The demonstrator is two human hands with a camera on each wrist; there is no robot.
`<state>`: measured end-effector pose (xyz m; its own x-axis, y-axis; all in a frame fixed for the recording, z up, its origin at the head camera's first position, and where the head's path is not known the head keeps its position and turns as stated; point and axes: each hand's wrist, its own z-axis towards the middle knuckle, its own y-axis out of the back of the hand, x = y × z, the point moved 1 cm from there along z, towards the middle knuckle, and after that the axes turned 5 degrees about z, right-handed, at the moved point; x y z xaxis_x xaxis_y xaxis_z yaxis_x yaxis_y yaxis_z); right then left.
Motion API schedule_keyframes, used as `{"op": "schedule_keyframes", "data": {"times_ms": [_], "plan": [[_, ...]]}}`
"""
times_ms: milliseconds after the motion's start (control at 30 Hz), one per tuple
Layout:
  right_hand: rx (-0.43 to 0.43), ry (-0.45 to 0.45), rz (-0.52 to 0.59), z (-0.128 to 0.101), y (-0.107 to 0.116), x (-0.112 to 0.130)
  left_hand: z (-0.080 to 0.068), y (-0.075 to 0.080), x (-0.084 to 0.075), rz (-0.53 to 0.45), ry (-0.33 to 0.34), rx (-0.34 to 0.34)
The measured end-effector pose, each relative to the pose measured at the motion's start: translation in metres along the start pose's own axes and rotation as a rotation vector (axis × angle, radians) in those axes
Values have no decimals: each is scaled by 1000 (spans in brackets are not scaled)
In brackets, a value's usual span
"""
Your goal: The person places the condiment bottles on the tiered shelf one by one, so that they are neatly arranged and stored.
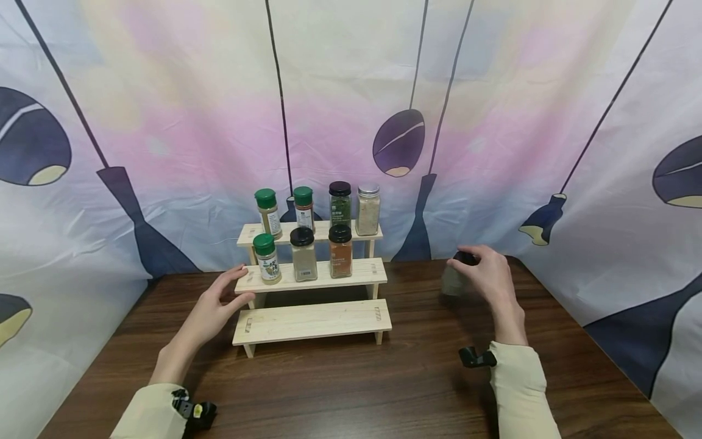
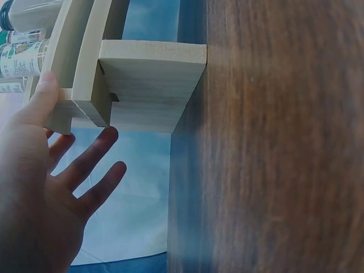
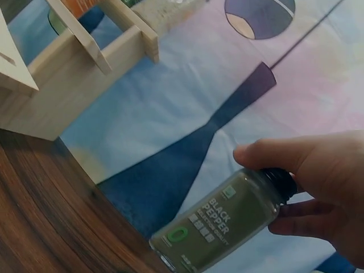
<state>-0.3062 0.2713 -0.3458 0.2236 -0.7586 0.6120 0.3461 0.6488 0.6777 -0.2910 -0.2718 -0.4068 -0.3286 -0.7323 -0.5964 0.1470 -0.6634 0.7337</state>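
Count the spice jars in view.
8. Four on the rack's top shelf, three on the middle shelf, and a black pepper jar gripped in the right hand.

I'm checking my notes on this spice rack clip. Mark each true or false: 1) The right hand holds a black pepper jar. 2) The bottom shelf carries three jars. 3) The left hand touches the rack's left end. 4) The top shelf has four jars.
1) True: the right hand grips the black pepper jar by its cap end.
2) False: the bottom shelf carries no jars; three stand on the middle shelf.
3) True: the left hand touches the wooden rack there.
4) True: four jars stand on the top shelf.
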Motion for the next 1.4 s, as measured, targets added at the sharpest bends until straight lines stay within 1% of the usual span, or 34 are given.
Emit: {"op": "schedule_keyframes", "data": {"times_ms": [133, 333, 767, 1000, 1200, 1400], "plan": [[-2, 40, 28, 1, -5, 10, 0, 0, 0, 11, 4, -2], [-4, 109, 56, 1, -11, 26, 0, 0, -1, 1, 4, -2], [-24, 206, 79, 2, -24, 51, 1, 1, -1, -11, 14, 1], [-16, 228, 111, 1, -28, 61, 0, 1, 0, -10, 9, -4], [-19, 240, 117, -1, -30, 67, 0, 1, -1, -20, 2, 1], [-18, 256, 111, -1, -31, 72, -1, 0, 0, -14, -4, -8]]}}
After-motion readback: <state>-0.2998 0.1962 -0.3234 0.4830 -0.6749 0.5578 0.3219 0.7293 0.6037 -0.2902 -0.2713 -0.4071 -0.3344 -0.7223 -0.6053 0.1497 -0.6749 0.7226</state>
